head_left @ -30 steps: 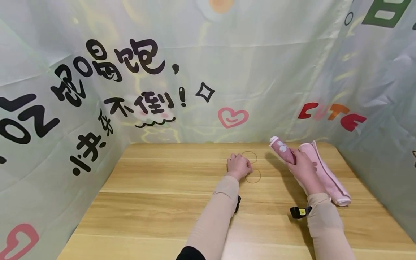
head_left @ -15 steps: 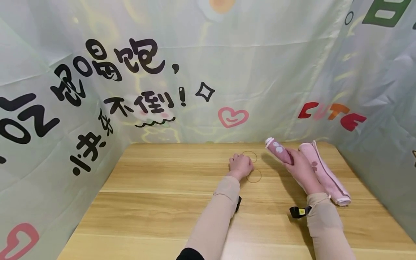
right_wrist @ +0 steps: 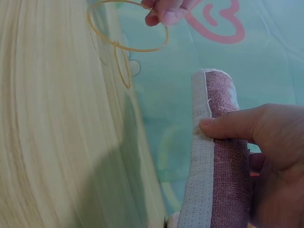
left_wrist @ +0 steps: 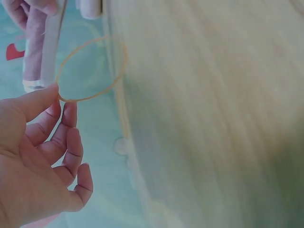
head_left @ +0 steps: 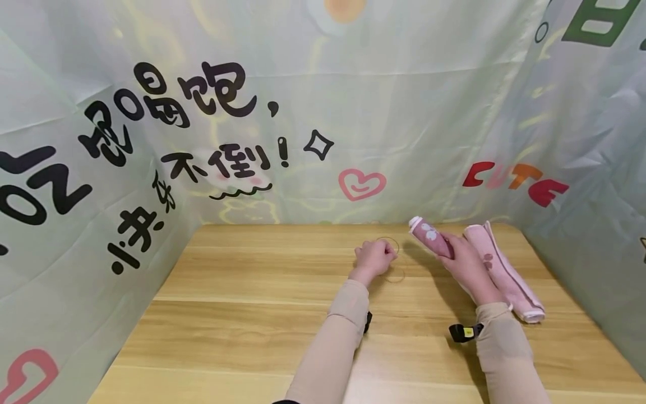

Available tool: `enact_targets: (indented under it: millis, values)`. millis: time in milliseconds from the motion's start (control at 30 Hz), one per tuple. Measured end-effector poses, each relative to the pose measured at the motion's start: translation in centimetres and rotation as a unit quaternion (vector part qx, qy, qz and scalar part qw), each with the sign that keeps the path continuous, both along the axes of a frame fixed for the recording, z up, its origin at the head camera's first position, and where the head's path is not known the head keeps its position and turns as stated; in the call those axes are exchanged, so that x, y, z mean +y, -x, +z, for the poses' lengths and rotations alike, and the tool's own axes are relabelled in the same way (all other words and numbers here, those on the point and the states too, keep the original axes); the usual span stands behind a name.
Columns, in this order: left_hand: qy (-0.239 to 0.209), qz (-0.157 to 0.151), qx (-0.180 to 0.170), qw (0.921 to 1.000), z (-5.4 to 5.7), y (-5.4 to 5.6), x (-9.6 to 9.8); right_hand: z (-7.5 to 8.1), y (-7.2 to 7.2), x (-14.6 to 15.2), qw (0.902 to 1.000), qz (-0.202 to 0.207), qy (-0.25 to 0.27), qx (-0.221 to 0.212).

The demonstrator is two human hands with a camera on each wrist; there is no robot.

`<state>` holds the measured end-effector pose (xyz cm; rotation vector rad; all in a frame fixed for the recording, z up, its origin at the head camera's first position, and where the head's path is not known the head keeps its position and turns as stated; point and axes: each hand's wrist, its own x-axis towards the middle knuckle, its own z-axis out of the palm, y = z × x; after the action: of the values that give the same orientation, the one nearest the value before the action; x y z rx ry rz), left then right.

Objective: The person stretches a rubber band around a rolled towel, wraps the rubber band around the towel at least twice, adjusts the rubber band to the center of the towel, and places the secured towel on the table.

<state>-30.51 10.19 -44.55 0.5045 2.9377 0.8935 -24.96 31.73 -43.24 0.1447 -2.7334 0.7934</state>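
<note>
My left hand (head_left: 374, 259) pinches a thin yellow rubber band (left_wrist: 85, 99) between thumb and fingertips; the loop hangs round and unstretched, with the other fingers loosely bent. In the right wrist view that band shows above a second rubber band (right_wrist: 118, 61), which lies on the table just beyond my left hand. My right hand (head_left: 471, 266) grips a rolled dark pink towel (head_left: 428, 234) with a pale flower print, its thumb along the pale edge strip (right_wrist: 199, 166). The towel's far end tilts up off the table. Part of its near end is hidden under my hand.
A rolled light pink towel (head_left: 510, 278) lies slanted on the wooden table (head_left: 242, 325), right beside my right hand. Printed cloth walls (head_left: 429, 123) stand along the table's back and sides.
My left hand has shifted slightly right and picked up the nearer rubber band from the table. My right hand has carried the dark pink towel a little to the left.
</note>
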Motion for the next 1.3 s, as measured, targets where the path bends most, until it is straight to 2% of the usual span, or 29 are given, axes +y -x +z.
enact_targets:
  millis: [267, 433, 533, 600, 733, 967, 1033, 1167, 1200, 1233, 1300]
  values:
    - [-0.046, -0.005, 0.029, 0.9985, 0.8, -0.3, -1.6, -0.1, 0.1, -0.3, 1.0000, 0.004, 0.003, -0.003]
    - [-0.106, -0.006, 0.012, 0.9943, 1.6, -0.7, -2.9, 0.1, 0.2, -0.5, 0.9997, 0.018, 0.005, -0.014]
    - [-0.171, -0.013, -0.006, 0.9852, 1.9, -0.7, -3.8, 0.3, 0.3, -0.6, 0.9995, 0.023, 0.004, -0.021]
    - [-0.223, -0.016, -0.021, 0.9745, 1.9, -0.8, -4.3, 0.4, 0.2, -0.7, 0.9994, 0.027, 0.001, -0.022]
    - [-0.322, -0.013, -0.048, 0.9454, 1.5, -1.1, -5.3, 0.6, 0.1, -1.0, 0.9991, 0.039, -0.005, -0.014]
    - [-0.456, -0.001, -0.079, 0.8866, 0.5, -1.5, -6.3, 0.3, -0.4, -2.0, 0.9989, 0.047, -0.003, -0.007]
    - [-0.474, -0.003, -0.078, 0.8768, 0.5, -1.4, -6.4, 0.3, -0.5, -2.2, 0.9989, 0.047, 0.000, -0.005]
    - [-0.487, -0.010, -0.070, 0.8705, 0.9, -1.1, -7.0, 0.6, -0.5, -2.6, 0.9986, 0.053, 0.001, 0.005]
    - [-0.493, -0.011, -0.072, 0.8667, 1.1, -1.0, -7.2, 0.7, -0.5, -2.7, 0.9985, 0.055, 0.000, 0.005]
    - [-0.503, -0.013, -0.078, 0.8607, 1.2, -0.9, -7.5, 0.8, -0.5, -2.9, 0.9983, 0.058, 0.000, 0.004]
    - [-0.532, -0.019, -0.094, 0.8415, 1.3, -0.7, -8.0, 0.9, -0.4, -3.2, 0.9979, 0.064, -0.001, 0.002]
